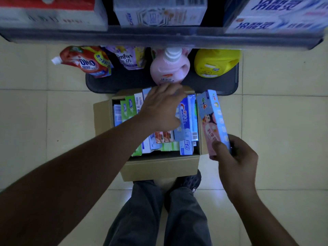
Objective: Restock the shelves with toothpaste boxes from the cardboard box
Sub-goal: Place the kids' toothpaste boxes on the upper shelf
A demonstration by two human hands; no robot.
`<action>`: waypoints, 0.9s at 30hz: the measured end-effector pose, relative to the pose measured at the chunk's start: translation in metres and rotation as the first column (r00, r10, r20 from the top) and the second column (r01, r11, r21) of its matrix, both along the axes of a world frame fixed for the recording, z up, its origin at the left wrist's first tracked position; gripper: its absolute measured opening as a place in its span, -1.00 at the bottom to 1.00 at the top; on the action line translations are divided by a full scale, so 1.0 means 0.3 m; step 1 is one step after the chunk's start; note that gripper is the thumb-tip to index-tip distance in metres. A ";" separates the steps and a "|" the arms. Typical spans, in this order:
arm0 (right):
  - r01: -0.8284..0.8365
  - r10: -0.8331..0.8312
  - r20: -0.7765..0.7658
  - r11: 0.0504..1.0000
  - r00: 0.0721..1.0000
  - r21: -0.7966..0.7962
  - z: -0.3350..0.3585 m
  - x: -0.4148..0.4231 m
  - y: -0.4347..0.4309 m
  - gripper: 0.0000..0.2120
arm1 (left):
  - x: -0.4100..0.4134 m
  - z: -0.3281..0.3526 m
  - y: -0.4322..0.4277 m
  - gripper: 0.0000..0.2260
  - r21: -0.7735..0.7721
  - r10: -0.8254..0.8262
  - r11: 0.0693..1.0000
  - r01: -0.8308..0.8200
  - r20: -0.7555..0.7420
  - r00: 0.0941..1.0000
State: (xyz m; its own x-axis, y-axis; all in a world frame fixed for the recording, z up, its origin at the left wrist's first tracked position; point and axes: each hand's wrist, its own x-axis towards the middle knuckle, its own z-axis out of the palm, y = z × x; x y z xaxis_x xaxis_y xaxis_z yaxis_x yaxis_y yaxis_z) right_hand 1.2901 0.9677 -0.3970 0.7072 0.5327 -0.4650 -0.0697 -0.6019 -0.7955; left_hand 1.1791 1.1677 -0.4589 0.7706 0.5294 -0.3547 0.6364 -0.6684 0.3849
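**Toothpaste boxes point(186, 121) fill carton point(159, 167); one in hand**

Over it the left hand point(161, 107) spreads loose fingers close above the boxes, gripping none. Just right of the carton, the right hand point(236, 157) pinches a pink box point(213, 121) by its near end, thumb on top.

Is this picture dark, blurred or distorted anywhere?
Head view: dim, bluish light overall; the shelf edge and the boxes on it are blurred; the wide lens bends the floor tile lines; the pink toothpaste box in the right hand looks fairly sharp.
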 end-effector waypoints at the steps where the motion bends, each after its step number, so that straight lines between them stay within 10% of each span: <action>1: 0.014 -0.014 -0.010 1.000 1.000 -0.001 0.003 0.009 -0.007 -0.89 | 0.021 -0.018 0.018 -0.24 -0.012 -0.058 0.998 0.057 -0.070 0.996; 9: 0.102 -0.099 -0.100 0.994 0.990 0.029 -0.009 0.047 -0.031 -0.87 | 0.109 -0.066 0.134 -0.44 -0.198 -0.244 0.958 0.205 -0.196 0.950; 18: 0.115 -0.111 -0.076 0.992 0.991 0.057 0.019 0.114 -0.041 -0.79 | 0.075 -0.018 0.190 -0.67 0.199 -0.619 0.781 0.592 0.124 0.775; 22: 0.119 -0.111 -0.062 0.980 0.992 0.160 0.073 0.152 -0.027 -0.78 | 0.064 0.044 0.182 -0.45 -0.046 -0.414 0.905 0.423 0.129 0.901; 27: 0.174 -0.154 -0.092 0.941 0.984 0.289 0.230 0.227 0.007 -0.81 | -0.025 0.236 0.145 -0.69 -0.292 -0.015 0.947 0.136 0.380 0.925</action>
State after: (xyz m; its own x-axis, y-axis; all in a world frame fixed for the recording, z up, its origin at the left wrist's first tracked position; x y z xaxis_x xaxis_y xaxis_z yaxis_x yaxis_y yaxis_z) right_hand 1.3582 0.9699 -0.3280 0.7687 0.5322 -0.3547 -0.2073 -0.3173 -0.9254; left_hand 1.1716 1.2113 -0.3882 0.9105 0.3754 -0.1732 0.3613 -0.5189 0.7748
